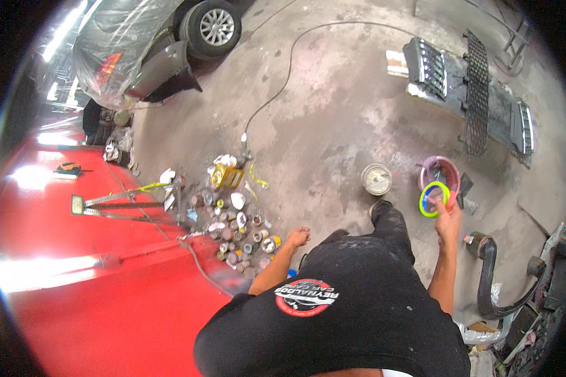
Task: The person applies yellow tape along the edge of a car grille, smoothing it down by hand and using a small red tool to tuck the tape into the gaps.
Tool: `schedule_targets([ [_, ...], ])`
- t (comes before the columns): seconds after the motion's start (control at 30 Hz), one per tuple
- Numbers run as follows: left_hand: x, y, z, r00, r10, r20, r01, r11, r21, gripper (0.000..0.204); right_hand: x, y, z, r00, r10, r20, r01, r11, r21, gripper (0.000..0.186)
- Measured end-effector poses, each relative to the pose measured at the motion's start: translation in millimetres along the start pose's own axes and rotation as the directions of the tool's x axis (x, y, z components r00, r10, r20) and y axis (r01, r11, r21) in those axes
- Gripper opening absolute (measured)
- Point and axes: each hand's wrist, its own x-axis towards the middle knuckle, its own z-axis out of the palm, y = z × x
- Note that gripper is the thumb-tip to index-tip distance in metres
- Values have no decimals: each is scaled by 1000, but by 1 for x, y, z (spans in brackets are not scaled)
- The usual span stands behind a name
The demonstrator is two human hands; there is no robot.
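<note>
My right hand (448, 221) is closed on the edge of a lime-green ring, which looks like a roll of masking tape (423, 205) with a blue inner side. Just beyond it a pink round tub (454, 173) stands on the floor, partly covered by the ring. My left hand (298, 237) hangs at my side with the fingers curled in, and nothing shows in them. Nearest to it is a crowd of small paint cans (258, 236) at the left. A round, pale-topped can (377, 180) sits on the floor ahead of my foot.
A glossy red car panel (107, 301) fills the left, with a metal stand (116, 206) across it. Ahead are a plastic-covered car (122, 44), a hose (289, 69) across the concrete, and a bumper with a black grille (477, 94). Black curved parts (489, 283) lie at the right.
</note>
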Motion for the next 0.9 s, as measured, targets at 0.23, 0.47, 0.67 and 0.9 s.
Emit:
schedule_targets([
  [0.23,78,128,27,993,114,32,-117,988,104,20,127,-4,25,998,-12,65,11,1000,13,19],
  [0.47,143,310,78,987,115,110,-144,943,300,31,225,-45,10,999,33,4,-33,997,-63,34],
  [0.67,206,412,128,940,286,186,-336,871,357,35,303,-97,0,992,94,-79,-107,978,-179,36],
  [0.9,247,508,204,882,329,338,-472,622,625,66,409,-126,10,965,-37,-259,-13,982,-189,41],
])
